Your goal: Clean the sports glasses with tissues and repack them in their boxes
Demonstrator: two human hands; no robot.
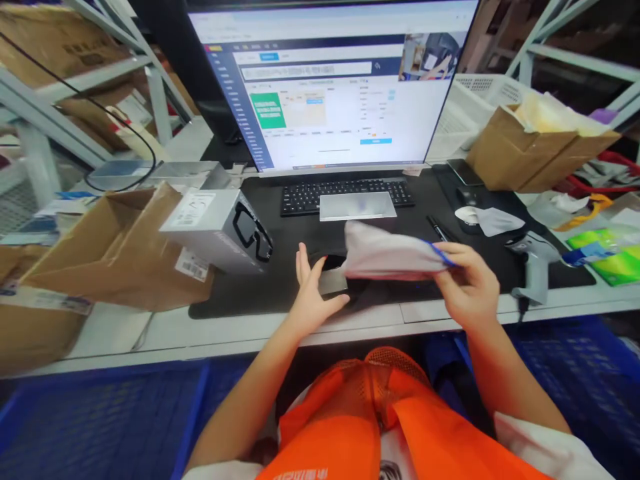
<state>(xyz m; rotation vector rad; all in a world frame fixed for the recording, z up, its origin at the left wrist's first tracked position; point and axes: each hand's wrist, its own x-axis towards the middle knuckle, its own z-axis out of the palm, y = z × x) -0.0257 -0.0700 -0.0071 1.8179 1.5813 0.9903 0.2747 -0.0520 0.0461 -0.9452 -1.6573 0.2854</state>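
Note:
My right hand (467, 280) is closed on the right end of a soft pale pink pouch (387, 255) with a blue edge, holding it level above the black desk mat (280, 260). My left hand (313, 290) rests on the mat just left of the pouch, fingers stretched out and together, touching a small dark item (333, 263) with a grey flat piece under the pouch. A silver box (215, 230) printed with black glasses lies left of that hand.
A large monitor (333, 83) and black keyboard (347, 195) stand behind the mat. Open cardboard boxes sit at left (110, 250) and back right (530, 150). A grey barcode scanner (533, 263) lies right of my hand. Blue crates (575, 373) are below the desk edge.

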